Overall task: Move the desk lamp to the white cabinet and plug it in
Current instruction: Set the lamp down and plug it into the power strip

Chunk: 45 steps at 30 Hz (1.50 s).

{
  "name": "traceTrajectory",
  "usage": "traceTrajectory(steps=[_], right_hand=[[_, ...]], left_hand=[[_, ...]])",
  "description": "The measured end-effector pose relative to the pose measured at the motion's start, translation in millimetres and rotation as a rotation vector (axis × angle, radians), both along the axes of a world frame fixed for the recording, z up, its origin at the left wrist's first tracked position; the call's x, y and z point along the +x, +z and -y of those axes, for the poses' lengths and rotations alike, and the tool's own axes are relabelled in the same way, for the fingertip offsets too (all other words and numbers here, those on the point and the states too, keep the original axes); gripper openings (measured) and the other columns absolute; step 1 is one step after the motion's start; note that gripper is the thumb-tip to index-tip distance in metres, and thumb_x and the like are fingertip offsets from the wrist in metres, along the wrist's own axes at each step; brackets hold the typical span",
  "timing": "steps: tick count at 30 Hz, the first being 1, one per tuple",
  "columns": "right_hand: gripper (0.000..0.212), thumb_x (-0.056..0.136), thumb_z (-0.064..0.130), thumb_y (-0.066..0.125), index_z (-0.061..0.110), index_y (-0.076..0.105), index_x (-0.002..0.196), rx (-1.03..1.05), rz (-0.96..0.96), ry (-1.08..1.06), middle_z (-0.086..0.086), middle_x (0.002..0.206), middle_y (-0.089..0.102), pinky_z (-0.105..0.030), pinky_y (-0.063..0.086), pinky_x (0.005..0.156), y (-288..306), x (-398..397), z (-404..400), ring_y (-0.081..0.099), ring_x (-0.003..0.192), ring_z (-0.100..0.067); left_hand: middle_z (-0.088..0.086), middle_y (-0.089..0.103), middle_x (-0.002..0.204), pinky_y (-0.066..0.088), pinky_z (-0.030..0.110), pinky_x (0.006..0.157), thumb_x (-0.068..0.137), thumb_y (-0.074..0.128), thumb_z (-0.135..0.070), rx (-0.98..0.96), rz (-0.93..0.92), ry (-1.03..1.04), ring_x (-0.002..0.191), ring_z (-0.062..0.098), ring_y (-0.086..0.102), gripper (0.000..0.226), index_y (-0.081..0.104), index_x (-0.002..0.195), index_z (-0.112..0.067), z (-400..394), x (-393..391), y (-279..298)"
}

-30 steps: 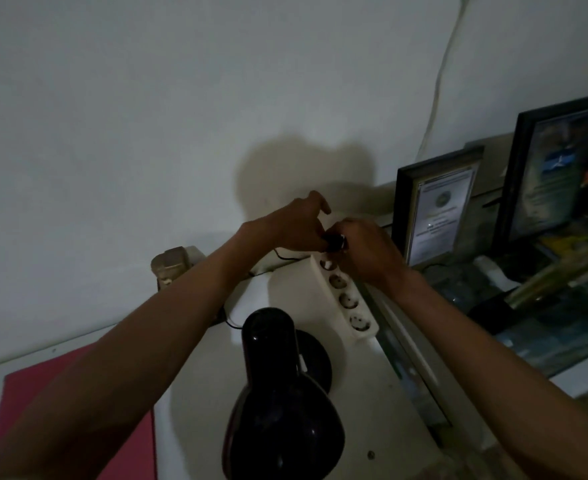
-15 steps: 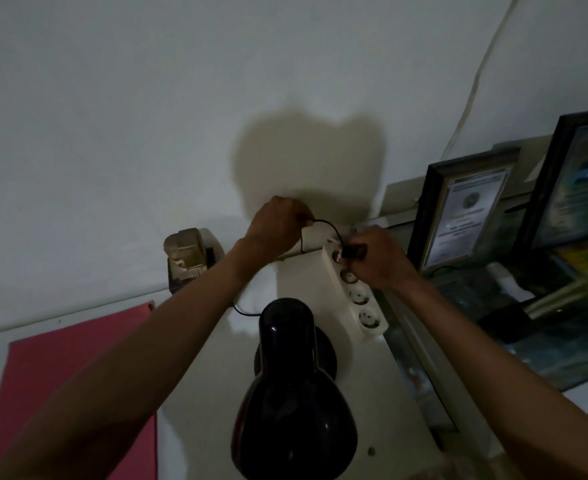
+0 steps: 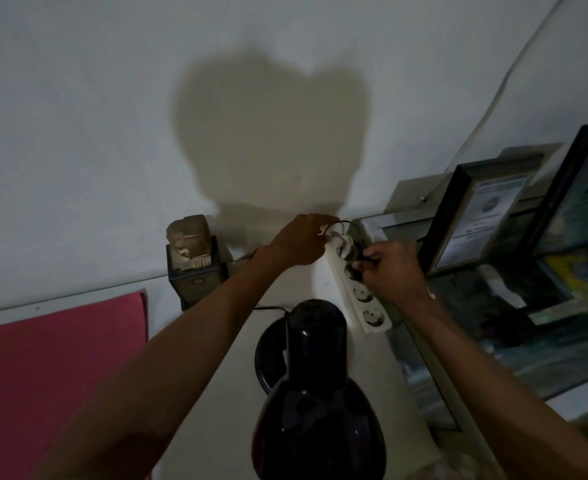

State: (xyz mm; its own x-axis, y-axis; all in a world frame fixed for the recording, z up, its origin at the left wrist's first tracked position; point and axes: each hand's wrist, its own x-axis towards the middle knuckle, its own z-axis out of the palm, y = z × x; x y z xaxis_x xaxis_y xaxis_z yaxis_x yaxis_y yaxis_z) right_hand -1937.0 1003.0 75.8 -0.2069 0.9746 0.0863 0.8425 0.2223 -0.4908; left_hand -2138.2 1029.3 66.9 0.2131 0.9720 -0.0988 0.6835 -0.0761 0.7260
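Observation:
A black desk lamp (image 3: 315, 400) stands on the white cabinet top (image 3: 223, 410), its shade nearest me. A white power strip (image 3: 363, 299) with several sockets lies behind it, along the cabinet's right edge. My right hand (image 3: 392, 271) pinches the lamp's black plug over a socket near the strip's far end. My left hand (image 3: 301, 240) grips the far end of the strip, with the thin black cord (image 3: 341, 224) looping between the two hands. The plug's prongs are hidden by my fingers.
A small dark box with a tan figure (image 3: 193, 261) stands against the wall at the left. A red sheet (image 3: 57, 368) lies on the cabinet's left part. Framed pictures (image 3: 482, 216) lean on a glass-topped shelf at the right.
The view has tilted so both hands appear lower and farther right. My right hand has brought the plug down onto the strip; the left hand still holds the strip's far end.

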Motion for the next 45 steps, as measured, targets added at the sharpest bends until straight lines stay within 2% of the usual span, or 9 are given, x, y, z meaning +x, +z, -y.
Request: traceTrajectory(steps=[4, 7, 15, 22, 26, 33, 38, 42, 45], right_hand=[[0.006, 0.079, -0.002, 0.073, 0.000, 0.078, 0.081, 0.038, -0.024, -0.025, -0.008, 0.082, 0.079, 0.008, 0.033, 0.057, -5, -1, 9, 0.059, 0.066, 0.007], [0.011, 0.079, -0.008, 0.072, -0.005, 0.076, 0.089, 0.015, -0.081, -0.051, -0.012, 0.087, 0.079, 0.012, 0.033, 0.060, -8, -3, 11, 0.059, 0.072, 0.013], [0.015, 0.079, 0.017, 0.079, 0.008, 0.077, 0.091, -0.060, 0.097, 0.110, -0.005, 0.090, 0.077, -0.023, 0.054, 0.075, -3, 1, -3, 0.073, 0.084, -0.018], [0.007, 0.077, 0.000, 0.075, 0.003, 0.076, 0.070, 0.002, -0.017, -0.022, -0.006, 0.073, 0.077, -0.005, 0.042, 0.057, -10, -4, 11, 0.064, 0.062, -0.007], [0.011, 0.079, -0.005, 0.071, -0.001, 0.071, 0.068, -0.001, -0.067, -0.097, -0.007, 0.071, 0.075, -0.020, 0.056, 0.057, -13, -10, 18, 0.070, 0.062, -0.013], [0.020, 0.081, -0.005, 0.070, 0.005, 0.069, 0.064, -0.018, -0.074, -0.181, -0.008, 0.070, 0.073, -0.010, 0.046, 0.052, -14, -15, 21, 0.068, 0.062, -0.018], [0.011, 0.080, -0.004, 0.069, 0.001, 0.070, 0.071, 0.020, -0.032, -0.189, -0.010, 0.075, 0.075, -0.037, 0.057, 0.066, -13, -17, 25, 0.071, 0.069, -0.025], [0.039, 0.080, -0.002, 0.071, 0.020, 0.050, 0.057, 0.041, -0.051, -0.244, -0.002, 0.061, 0.064, -0.029, 0.048, 0.056, -11, -22, 23, 0.063, 0.058, -0.018], [0.038, 0.081, 0.002, 0.073, 0.019, 0.049, 0.057, 0.038, -0.077, -0.253, 0.000, 0.058, 0.060, -0.032, 0.050, 0.056, -11, -25, 22, 0.062, 0.057, -0.018]], left_hand=[[0.013, 0.043, 0.151, 0.043, 0.035, 0.109, 0.095, 0.064, -0.011, 0.016, 0.092, -0.037, 0.129, 0.030, 0.052, 0.060, 0.039, 0.150, -0.011, 16, -7, -4], [0.012, 0.044, 0.148, 0.047, 0.010, 0.091, 0.092, 0.067, -0.008, 0.055, 0.161, -0.050, 0.119, 0.024, 0.056, 0.064, 0.039, 0.149, -0.010, 43, -17, -4], [-0.005, 0.060, 0.134, 0.051, 0.011, 0.081, 0.095, 0.065, -0.023, 0.015, 0.199, -0.056, 0.102, 0.015, 0.066, 0.040, 0.059, 0.134, -0.019, 95, -38, 18], [0.000, 0.068, 0.121, 0.043, -0.002, 0.067, 0.089, 0.073, -0.016, 0.053, 0.260, 0.081, 0.088, 0.011, 0.064, 0.033, 0.068, 0.122, -0.017, 68, -10, -13], [0.009, 0.067, 0.124, 0.045, 0.007, 0.073, 0.083, 0.077, -0.006, 0.045, 0.281, 0.051, 0.091, 0.017, 0.063, 0.042, 0.068, 0.123, -0.011, 51, 13, -45], [0.011, 0.075, 0.109, 0.039, -0.005, 0.081, 0.085, 0.071, -0.001, 0.092, 0.341, 0.047, 0.093, 0.010, 0.063, 0.024, 0.077, 0.107, -0.009, 28, 28, -58], [0.013, 0.074, 0.112, 0.039, -0.006, 0.078, 0.087, 0.060, 0.011, 0.054, 0.354, -0.035, 0.099, 0.014, 0.064, 0.032, 0.076, 0.109, -0.006, 20, 30, -47], [0.014, 0.072, 0.119, 0.046, 0.009, 0.090, 0.087, 0.054, 0.018, -0.001, 0.329, -0.096, 0.110, 0.024, 0.067, 0.040, 0.074, 0.114, -0.003, 16, 30, -39], [0.012, 0.072, 0.121, 0.041, -0.002, 0.084, 0.087, 0.055, 0.016, -0.015, 0.304, -0.093, 0.112, 0.021, 0.066, 0.040, 0.074, 0.115, -0.005, 14, 27, -37]])
